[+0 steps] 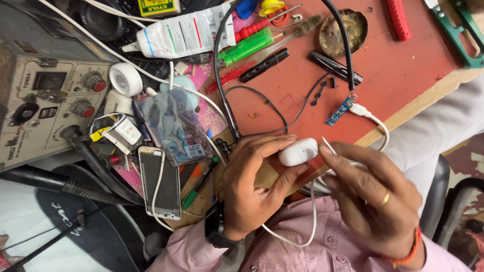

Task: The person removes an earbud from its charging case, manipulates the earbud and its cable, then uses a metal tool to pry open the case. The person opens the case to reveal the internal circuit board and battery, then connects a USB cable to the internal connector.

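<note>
My left hand (252,181), with a black watch on its wrist, grips a small white rounded case (298,151) between thumb and fingers. My right hand (375,194), wearing a ring and an orange wrist thread, pinches a thin white pointed tool (328,145) whose tip sits right beside the case. A white cable (312,221) loops under both hands. It runs up to a white plug (360,110) joined to a small blue circuit board (340,111) on the red worktop (403,65).
To the left lie a phone (161,181), a clear packet (174,126), a white tape roll (126,79) and a grey power supply box (45,103). At the back are a white tube (181,35), a green lighter (247,46), a black cable (345,40) and a round dish (343,31).
</note>
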